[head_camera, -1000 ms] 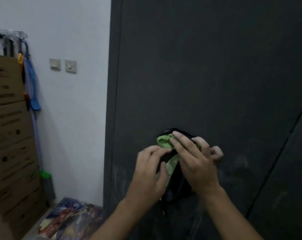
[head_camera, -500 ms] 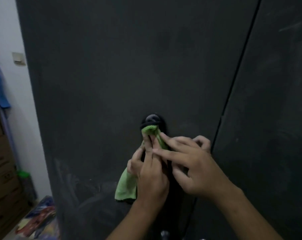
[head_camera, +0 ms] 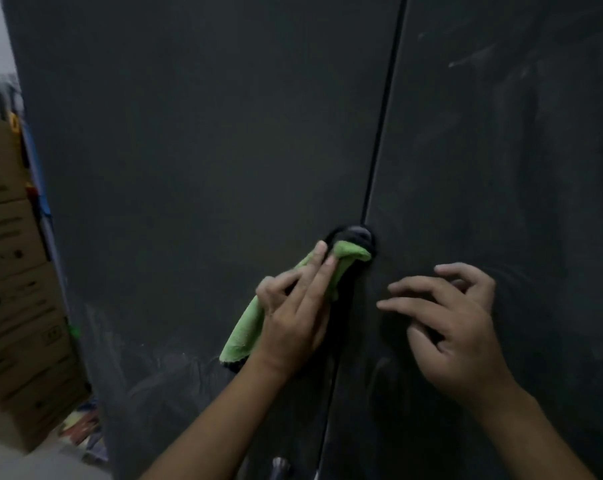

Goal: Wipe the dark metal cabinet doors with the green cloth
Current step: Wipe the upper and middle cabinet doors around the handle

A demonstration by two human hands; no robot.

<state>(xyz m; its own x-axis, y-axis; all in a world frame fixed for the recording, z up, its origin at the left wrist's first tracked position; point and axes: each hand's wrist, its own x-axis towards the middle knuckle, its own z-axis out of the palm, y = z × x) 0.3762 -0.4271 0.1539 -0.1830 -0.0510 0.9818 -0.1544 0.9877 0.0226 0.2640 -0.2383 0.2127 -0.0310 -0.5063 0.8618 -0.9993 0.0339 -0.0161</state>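
Observation:
Two dark metal cabinet doors fill the view: the left door (head_camera: pixel 196 150) and the right door (head_camera: pixel 518 168), split by a thin vertical seam. A round dark handle recess (head_camera: pixel 353 233) sits on the seam. My left hand (head_camera: pixel 293 317) holds the green cloth (head_camera: pixel 244 332) against the left door, its upper end (head_camera: pixel 352 252) tucked at the recess under my fingertips. My right hand (head_camera: pixel 452 327) hovers over the right door with fingers spread and nothing in it.
Stacked cardboard boxes (head_camera: pixel 12 271) stand at the left beside the cabinet. A blue-handled tool (head_camera: pixel 40 188) hangs on the white wall behind them. Coloured items (head_camera: pixel 81 424) lie on the floor. Pale smears mark the lower left door and upper right door.
My right hand has let go of the cloth and moved right onto the right door. My left hand keeps the cloth at the recess. The view has shifted right.

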